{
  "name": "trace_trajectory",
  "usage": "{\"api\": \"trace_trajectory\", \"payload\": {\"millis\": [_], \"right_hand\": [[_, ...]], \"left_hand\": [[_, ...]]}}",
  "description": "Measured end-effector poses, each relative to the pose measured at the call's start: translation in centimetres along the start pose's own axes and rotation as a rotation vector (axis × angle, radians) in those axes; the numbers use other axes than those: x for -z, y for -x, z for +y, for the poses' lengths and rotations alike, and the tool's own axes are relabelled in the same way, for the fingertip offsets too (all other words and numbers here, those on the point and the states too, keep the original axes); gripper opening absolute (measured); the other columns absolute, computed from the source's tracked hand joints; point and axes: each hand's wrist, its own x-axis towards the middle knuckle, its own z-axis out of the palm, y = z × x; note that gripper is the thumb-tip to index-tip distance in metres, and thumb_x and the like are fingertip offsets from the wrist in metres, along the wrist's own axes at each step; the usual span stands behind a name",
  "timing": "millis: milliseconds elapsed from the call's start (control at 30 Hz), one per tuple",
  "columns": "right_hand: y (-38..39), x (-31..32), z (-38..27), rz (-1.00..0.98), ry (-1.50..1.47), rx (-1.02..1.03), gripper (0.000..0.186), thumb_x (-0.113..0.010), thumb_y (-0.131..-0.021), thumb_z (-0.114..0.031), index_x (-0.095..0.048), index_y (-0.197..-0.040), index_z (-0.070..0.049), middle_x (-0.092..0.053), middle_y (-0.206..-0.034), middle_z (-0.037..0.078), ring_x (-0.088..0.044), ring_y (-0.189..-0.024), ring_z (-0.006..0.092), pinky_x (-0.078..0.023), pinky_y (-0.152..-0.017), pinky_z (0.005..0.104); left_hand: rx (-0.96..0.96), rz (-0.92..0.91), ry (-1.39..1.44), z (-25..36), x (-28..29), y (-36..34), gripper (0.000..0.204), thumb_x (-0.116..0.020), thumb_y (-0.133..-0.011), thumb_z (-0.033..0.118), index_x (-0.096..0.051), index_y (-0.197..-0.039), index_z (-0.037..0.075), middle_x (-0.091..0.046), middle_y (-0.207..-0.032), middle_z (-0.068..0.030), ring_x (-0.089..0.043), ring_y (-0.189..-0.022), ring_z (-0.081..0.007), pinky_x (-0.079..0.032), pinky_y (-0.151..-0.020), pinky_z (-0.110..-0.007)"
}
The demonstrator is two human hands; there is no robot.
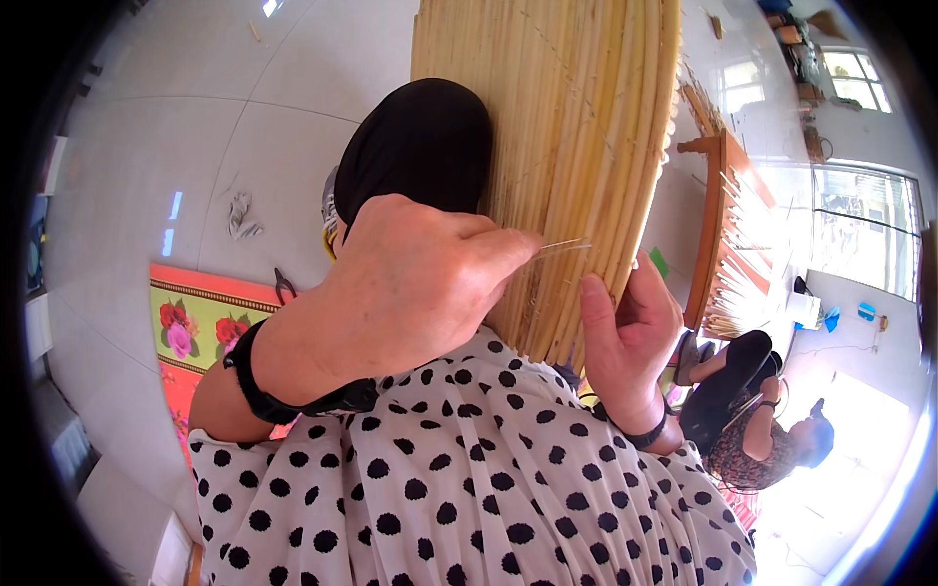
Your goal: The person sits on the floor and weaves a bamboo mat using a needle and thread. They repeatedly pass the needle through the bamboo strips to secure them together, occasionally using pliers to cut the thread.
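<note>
Floor [303, 59]: pale glossy tiles, joints visible. On it lie a crumpled cloth [244, 217], greyish white, and a floral mat [207, 337] (red border, red and pink blooms on green). A dark tool [283, 285] lies at the mat's upper edge. To the right, a brown wooden worktop [731, 166] bears many pale sticks [747, 283], unevenly spread. The stick panel [576, 98] reaches the spotted lap [508, 420]; its underside support cannot be seen.

No words, labels or numbers can be read anywhere in this view. No sign or brand is legible either.
</note>
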Motion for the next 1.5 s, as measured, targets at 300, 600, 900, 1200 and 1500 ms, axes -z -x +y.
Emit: {"api": "trace_trajectory", "payload": {"millis": [300,600,900,1200,1500], "right_hand": [[-0.4,0.9,-0.2,-0.013,0.036,-0.033,0.034,-0.067,-0.081,-0.002,-0.063,-0.113,0.006,-0.065,-0.088,0.008,-0.045,-0.059,0.0036,-0.036,-0.051,0.0202],[-0.4,0.9,-0.4,-0.032,-0.049,-0.075,0.030,-0.063,-0.085,-0.002,-0.061,-0.113,0.007,-0.061,-0.086,0.002,-0.044,-0.064,0.0008,-0.035,-0.053,0.0176],[-0.3,1.5,-0.4,-0.066,0.011,-0.105,0.030,-0.065,-0.085,-0.008,-0.062,-0.112,0.006,-0.058,-0.082,0.000,-0.037,-0.060,0.0020,-0.031,-0.051,0.0187],[-0.4,1.3,0.1,-0.086,-0.014,-0.022,0.036,-0.065,-0.083,-0.005,-0.061,-0.116,0.007,-0.060,-0.088,0.007,-0.039,-0.058,0.0053,-0.032,-0.052,0.0206],[-0.9,0.1,0.7,-0.126,-0.307,0.121,0.050,-0.063,-0.085,-0.014,-0.053,-0.125,0.012,-0.057,-0.119,0.024,-0.061,-0.094,0.0267,-0.049,-0.083,0.0324]], "left_hand": [[-0.031,-0.076,-0.108,0.2,0.2,-1.1,0.021,-0.071,-0.070,-0.001,-0.068,-0.091,0.003,-0.058,-0.060,-0.0049,-0.058,-0.050,-0.0221,-0.043,-0.044,-0.032],[-0.050,-0.132,-0.142,0.5,1.2,-2.0,0.012,-0.068,-0.072,0.003,-0.066,-0.083,0.005,-0.058,-0.059,-0.0051,-0.057,-0.051,-0.0257,-0.042,-0.044,-0.035],[-0.031,-0.150,-0.155,0.3,1.3,-2.3,0.008,-0.067,-0.071,0.004,-0.064,-0.079,0.005,-0.059,-0.060,-0.0064,-0.058,-0.053,-0.0278,-0.043,-0.046,-0.037],[0.039,-0.180,-0.114,0.5,1.2,-1.8,0.007,-0.067,-0.077,0.004,-0.065,-0.084,0.006,-0.061,-0.064,-0.0070,-0.060,-0.056,-0.0274,-0.045,-0.048,-0.036],[0.140,-0.091,-0.015,1.5,1.8,-1.3,0.017,-0.065,-0.081,-0.003,-0.069,-0.096,0.003,-0.067,-0.074,-0.0118,-0.062,-0.055,-0.0263,-0.047,-0.050,-0.030]]}}
